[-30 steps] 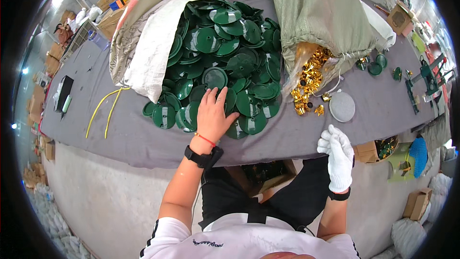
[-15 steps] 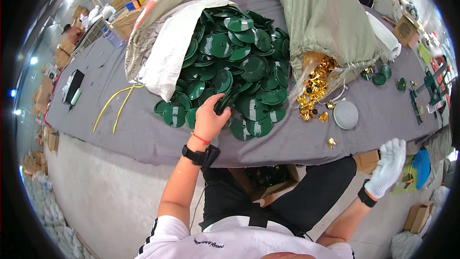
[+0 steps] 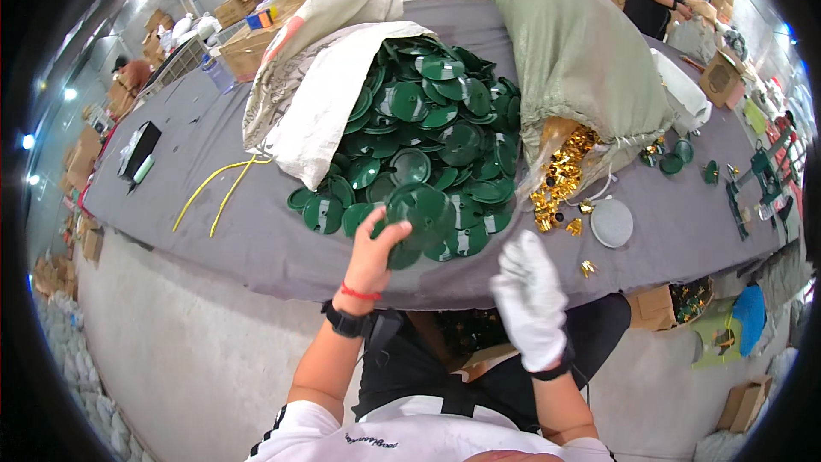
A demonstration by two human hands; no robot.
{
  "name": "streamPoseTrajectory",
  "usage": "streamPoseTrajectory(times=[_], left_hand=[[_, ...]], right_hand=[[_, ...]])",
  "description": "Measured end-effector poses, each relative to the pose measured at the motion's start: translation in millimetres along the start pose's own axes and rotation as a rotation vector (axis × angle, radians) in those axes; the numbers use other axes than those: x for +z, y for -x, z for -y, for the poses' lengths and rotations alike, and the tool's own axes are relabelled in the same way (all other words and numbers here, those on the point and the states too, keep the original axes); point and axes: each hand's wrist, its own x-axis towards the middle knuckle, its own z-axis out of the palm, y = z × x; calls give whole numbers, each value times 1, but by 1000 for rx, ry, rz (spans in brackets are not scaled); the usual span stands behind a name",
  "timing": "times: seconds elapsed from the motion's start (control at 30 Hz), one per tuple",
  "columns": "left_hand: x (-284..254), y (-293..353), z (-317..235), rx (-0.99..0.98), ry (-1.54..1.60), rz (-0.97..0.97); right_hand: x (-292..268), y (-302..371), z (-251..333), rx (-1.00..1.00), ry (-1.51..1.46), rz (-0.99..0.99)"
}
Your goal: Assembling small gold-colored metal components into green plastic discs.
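Note:
My bare left hand grips green plastic discs by their edge, in front of the pile. At least two seem to overlap there, blurred by motion. Behind them, a heap of the same green discs spills from a white woven sack onto the table. My right hand, in a white knit glove, hovers over the table's front edge to the right of the held discs. Its fingers are smeared, so their grip is unclear. Small gold metal pieces pour out of a green woven sack beyond it.
A round grey disc lies by the gold pieces. A green hand-press-like tool stands at the right. Yellow cord and a black tray lie on the left. Open boxes sit below the table; other people stand behind it.
My left hand has drawn discs off the pile, turning them flat toward me. My right hand has swung in from the far right to the table's front. A person in white has appeared behind the table.

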Motion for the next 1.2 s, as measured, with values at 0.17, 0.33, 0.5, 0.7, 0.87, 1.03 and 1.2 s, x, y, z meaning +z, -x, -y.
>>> streamPoseTrajectory(times=[0.17,0.33,0.5,0.7,0.87,1.03,1.2], left_hand=[[9,52,16,-160,-28,152],[-19,66,74,-270,212,358],[-31,84,94,-547,413,358],[-31,96,104,-539,414,478],[-25,96,102,-634,377,394],[-20,93,102,-510,345,301],[-10,81,110,-504,252,322]], right_hand=[[41,-22,20,-310,487,314],[32,0,15,-41,419,478],[39,38,18,-39,455,394],[35,60,21,188,282,221],[21,56,36,182,413,235],[7,55,30,231,417,220],[-2,52,11,439,-55,-51]])
